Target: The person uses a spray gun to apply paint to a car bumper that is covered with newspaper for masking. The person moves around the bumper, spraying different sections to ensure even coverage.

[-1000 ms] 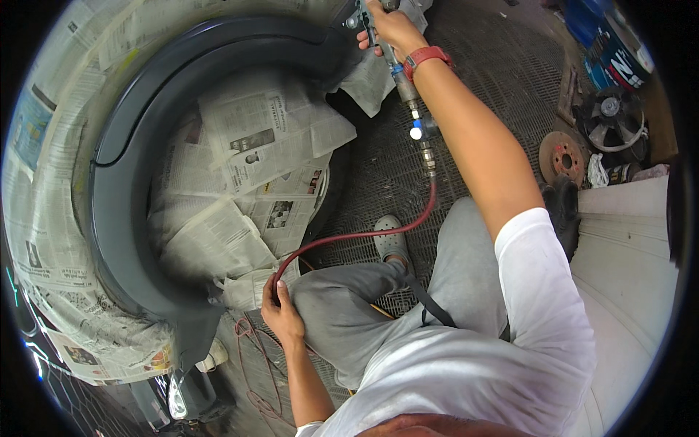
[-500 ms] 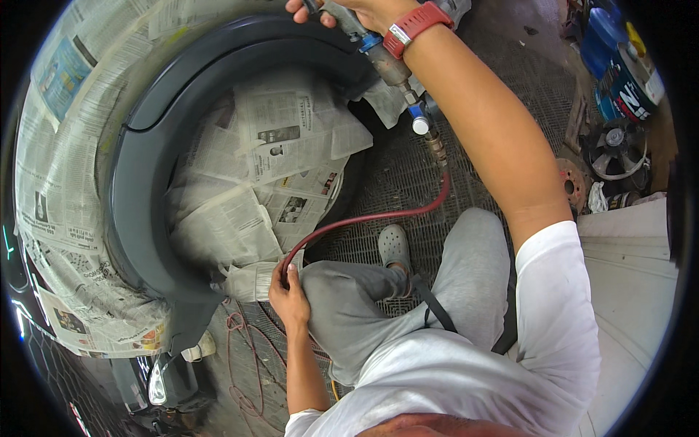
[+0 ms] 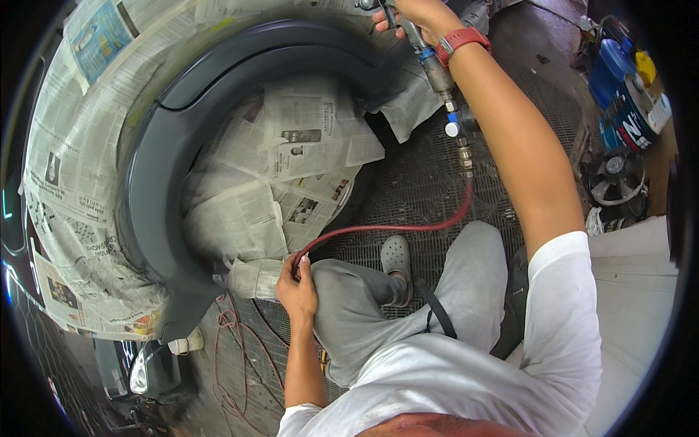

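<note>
Head view: red hose (image 3: 408,228) crosses over matting (image 3: 419,182), apparently near grey clog (image 3: 395,253).

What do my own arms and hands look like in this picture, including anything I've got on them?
Your left hand and right hand are both ungloved. A red wristband circles the right wrist; the left has none. The right sleeve is short and white, and the left sleeve matches.

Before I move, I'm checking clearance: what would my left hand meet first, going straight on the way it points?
Past the red hose it holds, your left hand would probably meet the newspaper sheets inside the dark arch first, though depth is hard to judge here.
</note>
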A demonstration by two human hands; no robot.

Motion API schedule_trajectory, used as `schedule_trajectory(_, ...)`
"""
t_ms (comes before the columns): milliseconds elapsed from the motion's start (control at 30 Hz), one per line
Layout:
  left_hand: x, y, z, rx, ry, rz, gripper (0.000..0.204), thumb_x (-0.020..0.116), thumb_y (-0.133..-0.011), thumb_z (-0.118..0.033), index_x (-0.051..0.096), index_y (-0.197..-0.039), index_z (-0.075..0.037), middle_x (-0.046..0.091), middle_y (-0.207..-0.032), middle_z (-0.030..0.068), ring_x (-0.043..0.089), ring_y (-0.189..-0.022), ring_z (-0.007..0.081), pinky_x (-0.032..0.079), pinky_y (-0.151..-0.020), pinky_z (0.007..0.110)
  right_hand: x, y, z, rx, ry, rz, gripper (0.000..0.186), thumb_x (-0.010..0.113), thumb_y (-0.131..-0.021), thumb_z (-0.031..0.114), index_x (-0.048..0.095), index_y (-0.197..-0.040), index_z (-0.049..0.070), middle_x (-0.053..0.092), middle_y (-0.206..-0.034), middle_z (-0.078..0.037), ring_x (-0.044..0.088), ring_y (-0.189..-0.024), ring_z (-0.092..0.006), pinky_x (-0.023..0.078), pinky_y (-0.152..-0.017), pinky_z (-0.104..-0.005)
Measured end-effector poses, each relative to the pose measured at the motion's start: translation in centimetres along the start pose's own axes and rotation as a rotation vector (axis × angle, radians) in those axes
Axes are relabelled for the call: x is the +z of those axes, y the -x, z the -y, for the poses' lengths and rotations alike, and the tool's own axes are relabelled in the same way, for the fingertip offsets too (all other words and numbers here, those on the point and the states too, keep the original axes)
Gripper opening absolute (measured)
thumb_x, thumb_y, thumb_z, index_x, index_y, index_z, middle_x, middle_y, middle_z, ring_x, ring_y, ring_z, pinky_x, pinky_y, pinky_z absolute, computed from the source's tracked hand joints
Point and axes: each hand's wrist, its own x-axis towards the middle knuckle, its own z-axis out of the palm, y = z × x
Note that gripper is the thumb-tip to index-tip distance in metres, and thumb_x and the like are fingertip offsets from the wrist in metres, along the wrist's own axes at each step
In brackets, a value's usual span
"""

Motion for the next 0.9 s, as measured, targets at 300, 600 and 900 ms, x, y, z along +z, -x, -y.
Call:
schedule_trajectory(300, -0.2, 0.1, -0.5, 0.014, -0.008, -0.009, 0.047, 0.071, -0.100, -0.037, 0.073, -0.124, 0.003, 0.070, -0.085, 0.0114, 0.062, -0.077, 0.0204, 0.052, -0.077, 0.035, 8.3, 6.8, 7.9, -0.291, 0.023, 0.255, 0.064, 0.051, -0.107, 0.062, 0.069, -0.109, 0.001, 0.069, -0.079, -0.009, 0.067, -0.061, -0.0151, 0.049, -0.044, -0.0284)
schedule_trajectory(600, 0.6, 0.0, -1.6, -0.018, -0.031, -0.009, 0.046, 0.072, -0.099, -0.038, 0.074, -0.123, 0.001, 0.069, -0.085, 0.0108, 0.062, -0.077, 0.0217, 0.052, -0.077, 0.036, 15.0, 11.5, 12.2, -0.419, -0.015, 0.759, 0.061, 0.049, -0.110, 0.055, 0.068, -0.096, -0.002, 0.067, -0.069, -0.009, 0.063, -0.052, -0.0163, 0.047, -0.039, -0.0291)
schedule_trajectory(900, -0.1, 0.4, -1.4, -0.037, -0.047, -0.012, 0.046, 0.071, -0.100, -0.040, 0.074, -0.123, 0.000, 0.074, -0.091, 0.0126, 0.067, -0.082, 0.0250, 0.053, -0.081, 0.038, 11.4, 5.8, 8.8, -0.202, -0.182, 0.533, 0.052, 0.049, -0.111, 0.055, 0.065, -0.115, 0.006, 0.070, -0.082, -0.007, 0.068, -0.059, -0.0131, 0.049, -0.041, -0.0235)
